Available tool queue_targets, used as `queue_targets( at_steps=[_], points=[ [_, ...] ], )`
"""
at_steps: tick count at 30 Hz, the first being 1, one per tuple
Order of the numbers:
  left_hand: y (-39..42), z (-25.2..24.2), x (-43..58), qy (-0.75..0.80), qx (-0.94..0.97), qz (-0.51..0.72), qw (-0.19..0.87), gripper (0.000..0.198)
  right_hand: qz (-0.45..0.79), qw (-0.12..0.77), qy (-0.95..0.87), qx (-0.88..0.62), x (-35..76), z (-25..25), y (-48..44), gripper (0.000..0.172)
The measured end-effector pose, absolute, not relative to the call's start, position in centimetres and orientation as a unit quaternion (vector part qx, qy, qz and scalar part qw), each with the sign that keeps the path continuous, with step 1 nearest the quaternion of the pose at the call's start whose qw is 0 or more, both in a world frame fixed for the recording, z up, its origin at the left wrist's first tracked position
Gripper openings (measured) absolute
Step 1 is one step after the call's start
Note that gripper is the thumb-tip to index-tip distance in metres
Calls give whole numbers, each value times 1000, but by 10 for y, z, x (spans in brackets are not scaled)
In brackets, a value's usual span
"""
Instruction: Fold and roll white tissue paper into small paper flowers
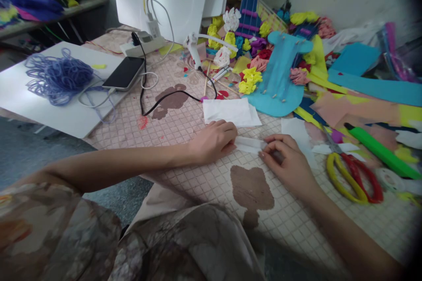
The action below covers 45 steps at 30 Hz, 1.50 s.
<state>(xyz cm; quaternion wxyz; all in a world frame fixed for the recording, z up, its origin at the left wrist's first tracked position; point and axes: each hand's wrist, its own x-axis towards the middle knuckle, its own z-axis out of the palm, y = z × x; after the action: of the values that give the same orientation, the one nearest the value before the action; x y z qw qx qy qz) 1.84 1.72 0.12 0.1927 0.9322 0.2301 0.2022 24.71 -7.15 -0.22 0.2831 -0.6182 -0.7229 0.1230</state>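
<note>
A narrow folded strip of white paper (249, 144) lies on the table between my two hands. My left hand (214, 142) has its fingers curled and closed on the strip's left end. At the right end, my right hand (286, 158) pinches the strip between thumb and fingers. Just beyond them rests a stack of white paper pieces (227, 111). Another white paper sheet (298, 138) sits under and behind my right hand.
Scissors (349, 180) with yellow and red handles lie right, beside a green cutter (382, 151). A glue gun (194, 50) with black cord stands behind. Left are a phone (124, 72) and purple yarn (61, 77). A blue guitar-shaped cutout (280, 74) and paper flowers fill the back.
</note>
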Motion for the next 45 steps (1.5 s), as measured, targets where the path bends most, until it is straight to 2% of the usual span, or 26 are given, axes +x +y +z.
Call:
queue_targets(
  at_steps=[5, 8, 13, 20, 25, 29, 34, 37, 45],
  points=[
    [18, 0, 18, 243, 921, 221, 208, 6, 149, 307, -724, -599, 250, -4, -70, 4],
    [20, 0, 18, 233, 921, 223, 220, 9, 158, 296, -739, -584, 251, -5, -71, 9],
    [22, 1, 16, 204, 930, 218, 216, 9, 62, 272, -781, -558, 254, -5, -74, 10],
    [18, 5, 13, 175, 964, 165, 116, 17, -64, 160, -891, -421, 261, 7, -73, 23],
    [18, 5, 12, 155, 974, 159, 51, 19, -86, 137, -902, -401, 263, 8, -73, 24],
    [18, 6, 12, 137, 978, 153, 35, 23, -58, 185, -881, -431, 262, 1, -71, 23],
    [19, 5, 12, 164, 968, 170, 84, 27, 49, 269, -820, -503, 257, 0, -66, 15],
    [20, 3, 13, 187, 960, 179, 111, 17, 91, 280, -792, -534, 255, 5, -64, 13],
    [21, 5, 15, 202, 955, 175, 129, 17, 158, 281, -766, -556, 257, 4, -59, 13]
  ],
)
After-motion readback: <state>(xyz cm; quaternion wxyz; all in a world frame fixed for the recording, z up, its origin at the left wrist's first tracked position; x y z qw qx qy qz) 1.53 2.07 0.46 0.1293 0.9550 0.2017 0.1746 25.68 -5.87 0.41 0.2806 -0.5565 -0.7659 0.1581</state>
